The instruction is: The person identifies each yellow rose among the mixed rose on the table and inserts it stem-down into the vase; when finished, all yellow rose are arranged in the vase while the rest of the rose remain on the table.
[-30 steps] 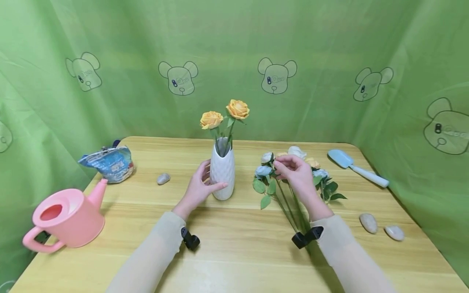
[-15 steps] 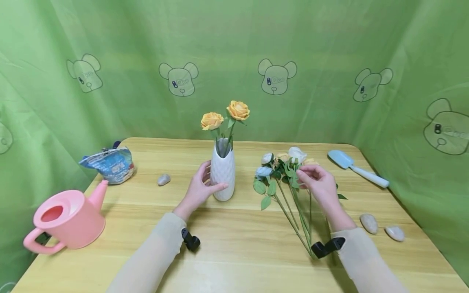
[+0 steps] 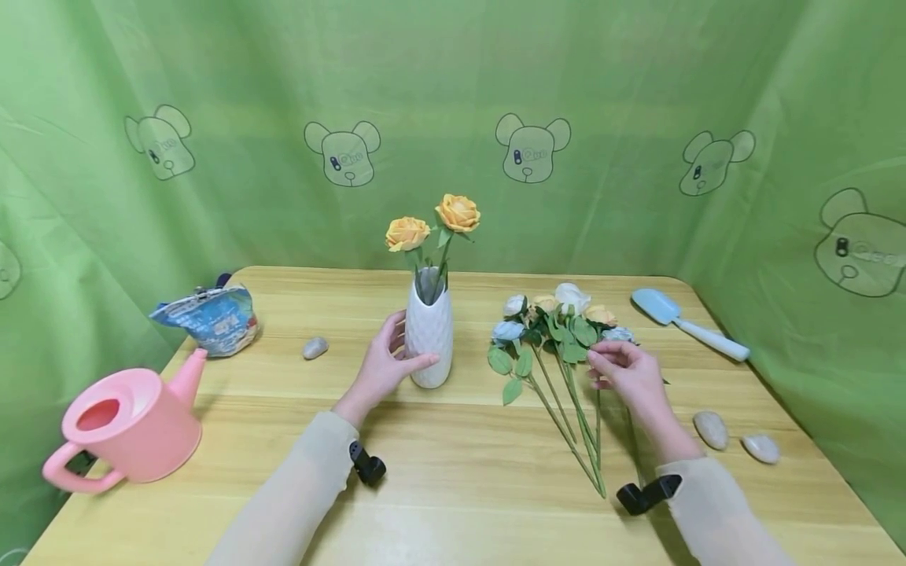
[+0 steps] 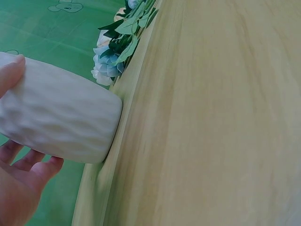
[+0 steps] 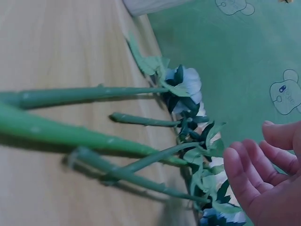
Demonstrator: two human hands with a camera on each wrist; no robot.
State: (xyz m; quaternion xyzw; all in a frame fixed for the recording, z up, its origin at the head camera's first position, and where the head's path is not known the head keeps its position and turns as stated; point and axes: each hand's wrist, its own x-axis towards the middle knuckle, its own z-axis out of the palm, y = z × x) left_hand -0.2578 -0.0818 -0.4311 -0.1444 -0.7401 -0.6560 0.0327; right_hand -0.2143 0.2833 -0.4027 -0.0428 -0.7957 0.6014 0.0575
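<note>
Over the right side of the table [image 3: 460, 503], the right hand [image 3: 632, 383] has thumb and fingers loosely bent with a narrow gap between them, holding nothing; whether a fingertip brushes the leaves, I cannot tell. Just beside it lie the loose flowers [image 3: 572, 299], white, pale blue and yellow, their heads far and most of their stems [image 3: 583, 424] running near. To part one cleanly, it would seem best to pinch a bare stretch of stem below the leaves and draw it out slowly, since the heads and foliage overlap and could snag. The left hand [image 3: 382, 362] holds the white vase [image 3: 429, 338] left of the flowers, thumb across the near face and fingers on the left side; a light grip there should keep so slender a vessel from tipping. The vase stands upright with two orange roses [image 3: 458, 214] in it, one higher than the other. Farther left, the pink watering can [image 3: 134, 428] has an open top, its contents not visible; beyond it, the blue bag [image 3: 218, 321] is gathered at the top, hiding its inside.
</note>
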